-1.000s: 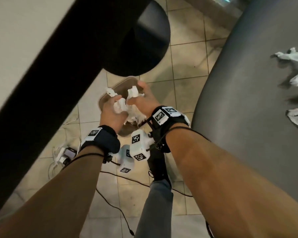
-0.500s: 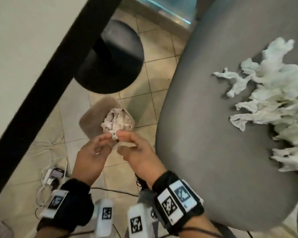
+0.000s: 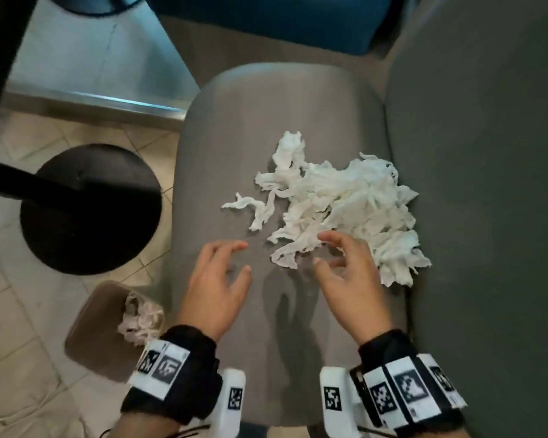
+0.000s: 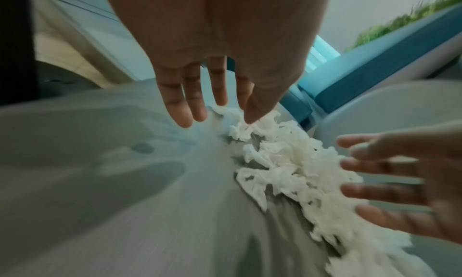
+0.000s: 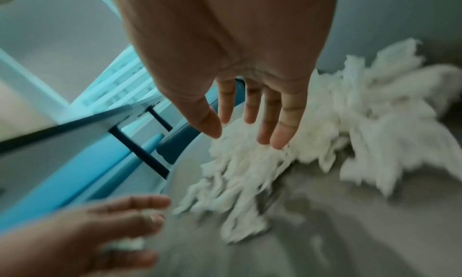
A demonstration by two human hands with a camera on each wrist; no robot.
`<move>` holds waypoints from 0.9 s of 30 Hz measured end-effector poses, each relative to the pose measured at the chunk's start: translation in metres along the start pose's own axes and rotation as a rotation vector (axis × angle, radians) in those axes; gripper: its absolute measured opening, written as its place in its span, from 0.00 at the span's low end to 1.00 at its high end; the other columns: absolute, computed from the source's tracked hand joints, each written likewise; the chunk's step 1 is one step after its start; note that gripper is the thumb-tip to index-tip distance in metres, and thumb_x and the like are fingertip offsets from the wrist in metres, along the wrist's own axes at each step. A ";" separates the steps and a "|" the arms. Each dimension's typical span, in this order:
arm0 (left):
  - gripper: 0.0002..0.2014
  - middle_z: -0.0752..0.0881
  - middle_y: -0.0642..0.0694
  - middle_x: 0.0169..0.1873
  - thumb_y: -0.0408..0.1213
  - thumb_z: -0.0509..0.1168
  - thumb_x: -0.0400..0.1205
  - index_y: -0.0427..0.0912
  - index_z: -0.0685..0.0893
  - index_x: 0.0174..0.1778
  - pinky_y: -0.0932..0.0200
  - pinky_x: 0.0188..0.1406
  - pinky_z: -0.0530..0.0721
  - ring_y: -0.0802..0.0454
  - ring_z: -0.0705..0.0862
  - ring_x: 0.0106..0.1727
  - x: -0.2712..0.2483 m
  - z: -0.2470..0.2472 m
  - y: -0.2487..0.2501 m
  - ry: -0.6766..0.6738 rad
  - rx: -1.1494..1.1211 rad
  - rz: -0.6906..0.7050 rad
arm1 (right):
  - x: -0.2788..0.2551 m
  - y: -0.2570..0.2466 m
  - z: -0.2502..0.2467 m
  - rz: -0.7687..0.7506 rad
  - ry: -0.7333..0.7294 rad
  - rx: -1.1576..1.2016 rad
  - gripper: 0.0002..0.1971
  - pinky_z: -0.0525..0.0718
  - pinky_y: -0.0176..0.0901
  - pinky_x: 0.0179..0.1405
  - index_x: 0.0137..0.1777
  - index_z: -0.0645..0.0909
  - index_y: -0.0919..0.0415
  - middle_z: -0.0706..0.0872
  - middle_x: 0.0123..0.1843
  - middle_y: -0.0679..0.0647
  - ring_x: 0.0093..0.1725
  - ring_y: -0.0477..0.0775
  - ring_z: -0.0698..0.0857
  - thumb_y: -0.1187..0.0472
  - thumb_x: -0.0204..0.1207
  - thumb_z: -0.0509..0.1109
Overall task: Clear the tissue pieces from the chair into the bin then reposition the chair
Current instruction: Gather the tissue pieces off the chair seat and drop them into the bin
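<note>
A pile of torn white tissue pieces (image 3: 339, 203) (image 4: 295, 174) (image 5: 312, 140) lies on the grey chair seat (image 3: 234, 128), toward the backrest. My left hand (image 3: 215, 279) (image 4: 215, 95) hovers over the bare seat just left of the pile, fingers spread and empty. My right hand (image 3: 345, 270) (image 5: 250, 111) reaches over the pile's near edge with loosely bent fingers, holding nothing. On the floor at lower left stands the small brown bin (image 3: 92, 336) with crumpled tissue (image 3: 140, 317) inside.
A round black table base (image 3: 89, 213) with its black post sits on the tiled floor left of the chair. The dark grey backrest (image 3: 487, 184) rises on the right. A blue seat (image 3: 282, 20) stands beyond the chair.
Both hands let the tissue go into the bin and moved right and up from it to the chair seat. They now hover empty at the pile.
</note>
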State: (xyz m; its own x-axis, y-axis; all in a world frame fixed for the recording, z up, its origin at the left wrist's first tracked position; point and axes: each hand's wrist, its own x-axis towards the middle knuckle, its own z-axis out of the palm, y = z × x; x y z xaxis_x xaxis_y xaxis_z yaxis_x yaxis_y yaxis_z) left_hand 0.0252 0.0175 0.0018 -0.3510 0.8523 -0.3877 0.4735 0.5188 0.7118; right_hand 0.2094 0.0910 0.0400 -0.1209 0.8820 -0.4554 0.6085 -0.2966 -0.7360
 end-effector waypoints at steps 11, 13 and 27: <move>0.13 0.81 0.45 0.55 0.40 0.70 0.77 0.51 0.86 0.57 0.58 0.52 0.77 0.43 0.84 0.53 0.102 0.039 0.017 0.037 0.301 -0.042 | 0.089 0.028 -0.022 -0.070 0.162 -0.361 0.28 0.81 0.50 0.54 0.74 0.74 0.43 0.82 0.66 0.48 0.60 0.55 0.83 0.64 0.75 0.68; 0.07 0.86 0.42 0.48 0.34 0.67 0.79 0.44 0.89 0.50 0.63 0.45 0.69 0.43 0.83 0.49 0.099 0.036 0.013 0.037 0.294 -0.003 | 0.092 0.034 -0.026 -0.065 0.205 -0.314 0.21 0.79 0.45 0.52 0.63 0.84 0.47 0.84 0.59 0.50 0.59 0.55 0.84 0.69 0.75 0.65; 0.14 0.83 0.48 0.49 0.46 0.65 0.79 0.46 0.77 0.58 0.56 0.50 0.76 0.47 0.80 0.49 0.166 0.031 0.096 0.099 0.141 -0.071 | 0.102 -0.015 -0.035 -0.002 0.095 -0.099 0.14 0.76 0.48 0.38 0.48 0.77 0.49 0.80 0.31 0.50 0.35 0.54 0.79 0.40 0.81 0.61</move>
State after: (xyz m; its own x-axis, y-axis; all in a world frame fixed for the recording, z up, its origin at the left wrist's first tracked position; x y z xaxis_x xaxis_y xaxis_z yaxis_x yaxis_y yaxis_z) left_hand 0.0372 0.2108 -0.0123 -0.4622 0.8063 -0.3690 0.5511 0.5872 0.5928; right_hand 0.2157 0.1982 0.0219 -0.0502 0.9145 -0.4015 0.6831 -0.2618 -0.6818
